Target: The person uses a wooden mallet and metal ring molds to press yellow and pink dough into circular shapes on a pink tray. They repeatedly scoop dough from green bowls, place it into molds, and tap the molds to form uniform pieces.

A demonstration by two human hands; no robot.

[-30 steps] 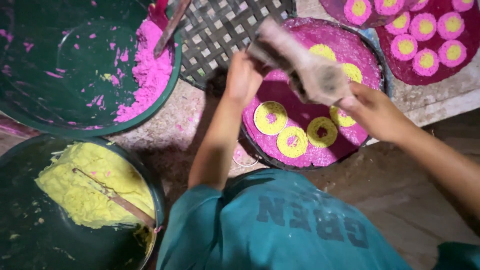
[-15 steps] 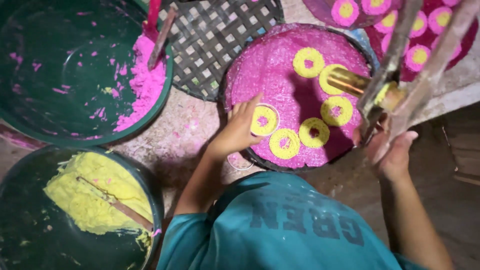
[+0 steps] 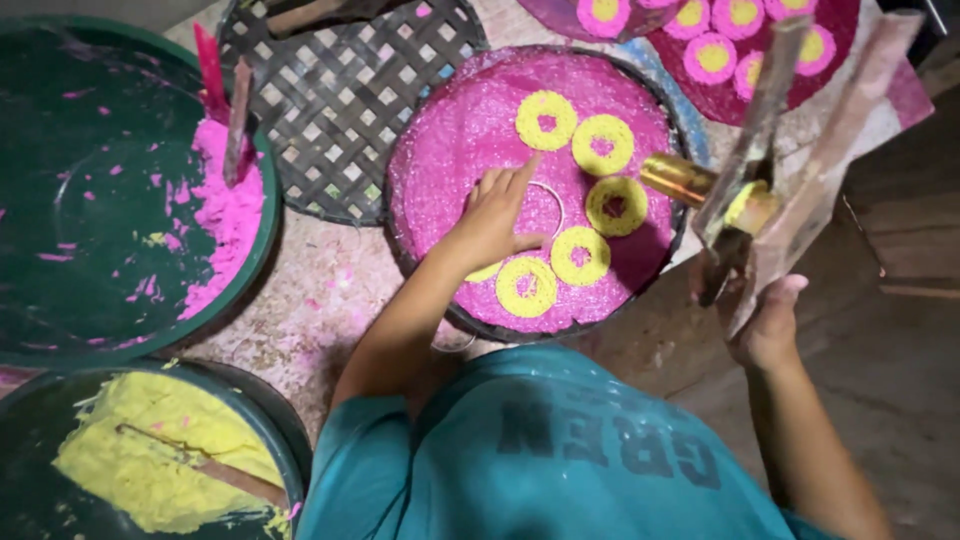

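Note:
My left hand (image 3: 492, 215) rests on a round tray (image 3: 440, 150) covered with pink grains, its thumb and fingers around a thin pale ring (image 3: 553, 203) lying on the pink layer. Several yellow ring shapes with pink centres (image 3: 545, 120) curve around the hand on its right side. My right hand (image 3: 768, 325) is off the tray's right edge, gripping a long wooden press tool (image 3: 775, 130) with a brass cylinder (image 3: 680, 178) that points toward the tray.
A green basin with pink grains (image 3: 225, 210) and sticks stands at the left. A second basin holds yellow grains (image 3: 140, 450) and a stick at the lower left. A woven lattice tray (image 3: 340, 100) lies behind. Another tray of pink-and-yellow discs (image 3: 745, 50) sits at the top right.
My left hand has shifted from the lower yellow rings to the bare pink middle of the tray. My right hand has lowered the press tool away to the tray's right side.

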